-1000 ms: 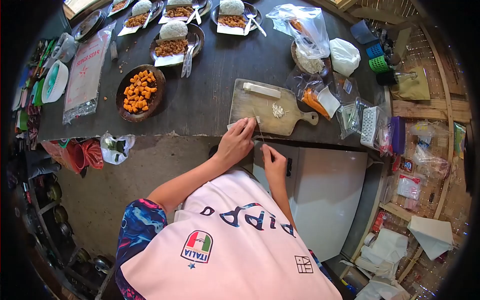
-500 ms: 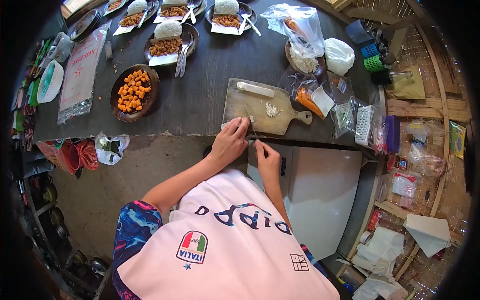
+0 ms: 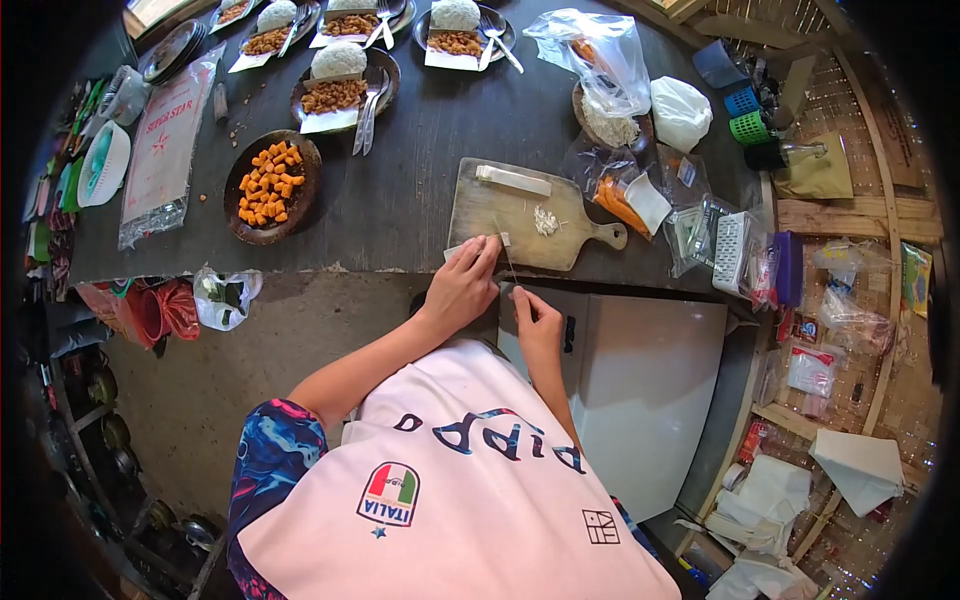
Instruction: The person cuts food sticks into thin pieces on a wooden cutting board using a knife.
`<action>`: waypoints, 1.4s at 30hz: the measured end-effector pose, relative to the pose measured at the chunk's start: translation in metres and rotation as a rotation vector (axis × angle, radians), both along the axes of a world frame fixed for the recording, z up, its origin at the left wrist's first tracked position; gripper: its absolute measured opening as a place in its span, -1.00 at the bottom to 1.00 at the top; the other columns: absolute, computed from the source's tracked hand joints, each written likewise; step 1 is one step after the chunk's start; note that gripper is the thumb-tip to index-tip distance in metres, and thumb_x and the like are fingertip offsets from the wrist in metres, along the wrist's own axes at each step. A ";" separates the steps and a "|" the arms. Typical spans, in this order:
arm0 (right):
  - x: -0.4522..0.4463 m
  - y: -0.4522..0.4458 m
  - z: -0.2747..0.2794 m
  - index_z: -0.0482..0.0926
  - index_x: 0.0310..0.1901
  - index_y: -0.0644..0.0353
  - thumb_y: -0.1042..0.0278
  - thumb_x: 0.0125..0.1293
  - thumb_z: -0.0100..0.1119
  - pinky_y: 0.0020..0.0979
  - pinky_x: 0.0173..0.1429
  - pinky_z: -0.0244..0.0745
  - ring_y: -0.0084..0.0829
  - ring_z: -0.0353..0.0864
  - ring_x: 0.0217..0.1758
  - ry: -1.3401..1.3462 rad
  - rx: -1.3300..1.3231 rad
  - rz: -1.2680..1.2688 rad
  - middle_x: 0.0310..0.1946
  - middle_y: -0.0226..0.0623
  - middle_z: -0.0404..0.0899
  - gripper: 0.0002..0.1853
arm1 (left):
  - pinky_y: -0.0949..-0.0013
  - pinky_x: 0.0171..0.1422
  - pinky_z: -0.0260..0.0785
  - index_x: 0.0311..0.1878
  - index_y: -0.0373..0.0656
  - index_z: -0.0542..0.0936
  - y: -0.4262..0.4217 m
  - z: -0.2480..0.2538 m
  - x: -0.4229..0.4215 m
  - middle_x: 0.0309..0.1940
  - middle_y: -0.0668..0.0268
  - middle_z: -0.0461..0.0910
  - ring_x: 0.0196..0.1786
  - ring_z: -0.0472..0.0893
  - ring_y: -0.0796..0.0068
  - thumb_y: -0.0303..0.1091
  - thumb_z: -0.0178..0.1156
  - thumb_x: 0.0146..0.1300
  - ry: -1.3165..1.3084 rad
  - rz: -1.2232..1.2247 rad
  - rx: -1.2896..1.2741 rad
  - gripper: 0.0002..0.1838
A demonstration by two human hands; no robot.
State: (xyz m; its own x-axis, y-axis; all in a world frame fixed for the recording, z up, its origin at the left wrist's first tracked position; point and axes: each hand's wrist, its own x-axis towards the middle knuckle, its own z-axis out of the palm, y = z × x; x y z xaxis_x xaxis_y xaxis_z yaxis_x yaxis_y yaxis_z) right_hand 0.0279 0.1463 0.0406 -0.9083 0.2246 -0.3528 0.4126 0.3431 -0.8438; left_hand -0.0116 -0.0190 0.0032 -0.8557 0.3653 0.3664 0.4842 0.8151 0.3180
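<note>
My right hand (image 3: 539,315) is closed around the handle of a thin-bladed knife (image 3: 511,262), whose blade points up over the near edge of the wooden cutting board (image 3: 565,245). My left hand (image 3: 462,285) is closed on a pale strip (image 3: 504,239), pressing it on the board beside the blade; fingers hide most of it. Toward the back of the board lies a longer pale block (image 3: 513,180). Small white slivers (image 3: 546,220) sit in a pile right of the knife. What the pale food is, I cannot tell.
A brown bowl of orange cubes (image 3: 268,185) stands left of the board. Several plates with rice and brown food (image 3: 335,95) line the back. To the right are plastic bags (image 3: 681,113), a bowl of white powder (image 3: 610,130) and a white basket (image 3: 733,250). A white cabinet (image 3: 640,380) stands below.
Both hands stay almost in place. The knife blade has shifted slightly at the pale strip, and the whole view has moved a little to the right.
</note>
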 end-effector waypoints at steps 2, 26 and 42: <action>-0.004 -0.001 -0.005 0.79 -0.02 0.39 0.05 0.57 0.32 -0.48 -0.30 0.34 -0.65 0.41 -0.41 0.040 0.004 0.003 -0.49 -0.44 0.55 -0.56 | 0.17 0.62 0.33 0.38 -0.44 0.53 0.001 0.000 0.000 0.44 0.10 0.46 0.50 0.45 0.16 -0.33 0.26 0.21 0.006 -0.005 0.005 -0.34; 0.000 0.001 -0.014 0.81 -0.01 0.37 0.09 0.56 0.34 -0.51 -0.34 0.28 -0.69 0.34 -0.42 0.060 0.026 -0.012 -0.52 -0.55 0.48 -0.60 | 0.15 0.65 0.30 0.37 -0.50 0.51 -0.002 -0.004 -0.004 0.42 0.06 0.45 0.51 0.42 0.11 -0.32 0.27 0.23 -0.008 -0.031 0.017 -0.34; -0.003 -0.002 -0.007 0.80 -0.05 0.39 0.09 0.56 0.35 -0.51 -0.35 0.27 -0.70 0.36 -0.43 0.015 -0.001 -0.017 -0.52 -0.56 0.49 -0.59 | 0.18 0.61 0.36 0.34 -0.49 0.55 -0.005 0.002 -0.001 0.42 0.07 0.47 0.51 0.44 0.12 -0.36 0.27 0.21 -0.037 -0.044 0.070 -0.37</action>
State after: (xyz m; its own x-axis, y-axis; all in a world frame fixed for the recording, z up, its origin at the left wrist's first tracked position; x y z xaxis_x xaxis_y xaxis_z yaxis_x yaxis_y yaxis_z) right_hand 0.0251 0.1438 0.0334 -0.9094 0.2399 -0.3398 0.4061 0.3350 -0.8502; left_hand -0.0125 -0.0245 0.0049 -0.8527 0.3774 0.3612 0.5060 0.7685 0.3917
